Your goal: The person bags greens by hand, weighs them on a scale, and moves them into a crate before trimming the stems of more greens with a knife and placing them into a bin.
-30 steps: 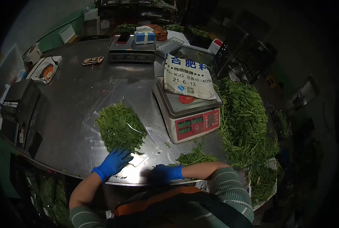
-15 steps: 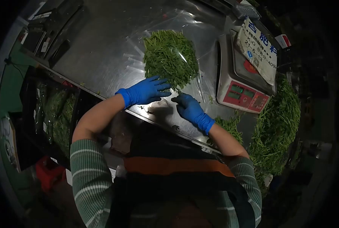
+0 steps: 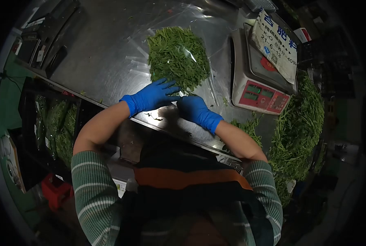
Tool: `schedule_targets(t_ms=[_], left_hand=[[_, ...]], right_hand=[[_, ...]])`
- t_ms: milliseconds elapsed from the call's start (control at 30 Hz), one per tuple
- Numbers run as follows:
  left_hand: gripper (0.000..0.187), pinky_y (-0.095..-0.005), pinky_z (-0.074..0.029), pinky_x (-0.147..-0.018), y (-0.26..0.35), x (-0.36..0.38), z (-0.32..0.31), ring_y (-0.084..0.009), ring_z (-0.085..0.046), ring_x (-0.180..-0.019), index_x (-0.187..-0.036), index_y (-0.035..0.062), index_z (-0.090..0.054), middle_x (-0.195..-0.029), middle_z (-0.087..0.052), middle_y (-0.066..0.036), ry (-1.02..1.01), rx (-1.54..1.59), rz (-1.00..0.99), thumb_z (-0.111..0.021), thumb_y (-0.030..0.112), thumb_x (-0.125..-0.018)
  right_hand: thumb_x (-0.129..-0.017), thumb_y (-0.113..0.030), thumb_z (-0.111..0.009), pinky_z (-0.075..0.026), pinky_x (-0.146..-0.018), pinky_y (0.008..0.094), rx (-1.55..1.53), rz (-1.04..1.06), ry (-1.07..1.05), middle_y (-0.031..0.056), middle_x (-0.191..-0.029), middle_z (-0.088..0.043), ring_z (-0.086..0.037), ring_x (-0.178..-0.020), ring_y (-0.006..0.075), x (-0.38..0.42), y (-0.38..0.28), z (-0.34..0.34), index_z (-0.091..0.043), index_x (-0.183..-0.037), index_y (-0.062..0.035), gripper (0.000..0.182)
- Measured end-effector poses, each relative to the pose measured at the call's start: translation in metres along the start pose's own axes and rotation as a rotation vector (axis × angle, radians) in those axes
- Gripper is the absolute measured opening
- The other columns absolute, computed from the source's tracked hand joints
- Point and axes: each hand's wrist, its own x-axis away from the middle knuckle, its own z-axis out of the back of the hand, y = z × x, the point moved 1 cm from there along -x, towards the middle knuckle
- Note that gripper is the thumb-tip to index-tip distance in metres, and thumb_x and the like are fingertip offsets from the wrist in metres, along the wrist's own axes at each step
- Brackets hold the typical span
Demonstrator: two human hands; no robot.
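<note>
A clear plastic bag full of leafy greens (image 3: 178,57) lies flat on the metal table (image 3: 101,49). My left hand (image 3: 153,96), in a blue glove, rests at the near end of the bag with its fingers spread over the lower leaves. Close beside it on the right, my right hand (image 3: 194,110), also gloved in blue, has its fingers curled together at the bag's near edge. Whatever lies between those fingers is too small and dark to make out.
A scale (image 3: 259,90) with a printed sack piece (image 3: 275,47) on it stands to the right. Loose greens (image 3: 300,131) are heaped beyond it. At the left, a black crate (image 3: 27,119) holds bagged greens (image 3: 60,127). A red stool (image 3: 56,192) is lower left.
My right hand has moved left, up against my left hand, and its fingers have curled in. My left hand stays at the bag's near end. The whole view has shifted slightly.
</note>
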Motion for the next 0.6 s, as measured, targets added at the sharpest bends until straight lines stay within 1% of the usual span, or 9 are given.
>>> schedule_targets(t_ms=[100, 133, 200, 300, 367, 433, 500, 567, 600], left_hand=[[0.040, -0.0439, -0.025, -0.099, 0.001, -0.001, 0.002, -0.0266, -0.032, -0.121, -0.115, 0.0202, -0.049, -0.128, -0.038, -0.006, 0.009, -0.009, 0.005, -0.056, 0.025, -0.076], [0.040, -0.0441, -0.025, -0.099, 0.002, 0.001, 0.002, -0.0266, -0.033, -0.121, -0.115, 0.0204, -0.049, -0.127, -0.038, -0.006, 0.014, 0.018, 0.015, -0.057, 0.025, -0.076], [0.041, -0.0445, -0.024, -0.100, 0.002, 0.002, 0.003, -0.0273, -0.032, -0.121, -0.118, 0.0227, -0.047, -0.127, -0.038, -0.006, -0.002, 0.015, 0.026, -0.055, 0.027, -0.078], [0.041, -0.0454, -0.022, -0.101, 0.011, 0.000, 0.009, -0.0284, -0.030, -0.122, -0.120, 0.0251, -0.044, -0.129, -0.036, -0.007, -0.026, 0.028, 0.050, -0.053, 0.028, -0.080], [0.041, -0.0449, -0.023, -0.101, 0.015, 0.002, 0.009, -0.0287, -0.031, -0.121, -0.120, 0.0261, -0.044, -0.129, -0.037, -0.007, 0.010, 0.018, 0.074, -0.052, 0.028, -0.081], [0.040, -0.0438, -0.026, -0.099, 0.017, 0.010, 0.011, -0.0285, -0.035, -0.119, -0.120, 0.0268, -0.044, -0.127, -0.039, -0.008, 0.030, 0.027, 0.053, -0.051, 0.027, -0.081], [0.038, -0.0395, -0.029, -0.097, 0.014, 0.015, 0.024, -0.0294, -0.039, -0.115, -0.121, 0.0248, -0.044, -0.125, -0.042, -0.009, -0.050, 0.033, 0.067, -0.048, 0.029, -0.084], [0.040, -0.0326, -0.029, -0.098, 0.008, 0.026, 0.047, -0.0256, -0.040, -0.115, -0.126, 0.0187, -0.041, -0.127, -0.041, -0.008, -0.106, 0.979, 0.634, -0.044, 0.029, -0.087], [0.046, -0.0299, -0.028, -0.098, 0.002, 0.028, 0.044, -0.0224, -0.041, -0.114, -0.129, 0.0081, -0.034, -0.128, -0.041, -0.009, 0.133, 1.116, 0.575, -0.038, 0.033, -0.090]], right_hand=[[-0.068, -0.022, -0.055, -0.046, -0.061, 0.0387, -0.110, 0.224, -0.114, 0.0103, -0.081, -0.059, -0.058, -0.074, 0.0277, 0.057, 0.000, -0.001, -0.059, -0.071, -0.0083, 0.014], [-0.068, -0.019, -0.054, -0.046, -0.066, 0.0399, -0.191, 0.378, -0.215, 0.0162, -0.085, -0.059, -0.057, -0.076, 0.0319, 0.096, 0.007, -0.005, -0.059, -0.082, -0.0061, 0.020], [-0.074, -0.014, -0.049, -0.045, -0.075, 0.0388, 0.019, 0.063, -0.538, 0.0170, -0.090, -0.057, -0.057, -0.084, 0.0328, 0.174, 0.022, -0.022, -0.058, -0.095, -0.0058, 0.024], [-0.074, -0.012, -0.047, -0.046, -0.073, 0.0383, 0.134, 0.081, -0.698, 0.0144, -0.090, -0.058, -0.056, -0.082, 0.0325, 0.168, 0.032, -0.011, -0.057, -0.098, -0.0067, 0.026], [-0.073, -0.007, -0.047, -0.046, -0.070, 0.0391, -0.176, 0.197, -0.061, 0.0119, -0.088, -0.059, -0.056, -0.079, 0.0325, 0.099, 0.007, 0.048, -0.056, -0.101, -0.0080, 0.030], [-0.070, -0.007, -0.052, -0.045, -0.076, 0.0362, -0.420, 0.258, 0.247, 0.0116, -0.097, -0.057, -0.054, -0.088, 0.0307, 0.050, 0.007, 0.083, -0.055, -0.104, -0.0060, 0.034], [-0.065, -0.003, -0.054, -0.044, -0.080, 0.0361, -0.061, 0.371, 0.189, 0.0119, -0.097, -0.056, -0.054, -0.089, 0.0304, 0.014, 0.049, 0.061, -0.055, -0.103, -0.0065, 0.038], [-0.063, 0.000, -0.052, -0.043, -0.079, 0.0371, -0.036, 0.449, 0.219, 0.0130, -0.100, -0.055, -0.051, -0.094, 0.0304, 0.013, 0.080, 0.043, -0.055, -0.103, -0.0062, 0.041], [-0.063, 0.000, -0.052, -0.043, -0.080, 0.0371, -0.034, 0.453, 0.277, 0.0142, -0.103, -0.054, -0.051, -0.096, 0.0306, 0.020, 0.080, 0.047, -0.054, -0.106, -0.0060, 0.043]])
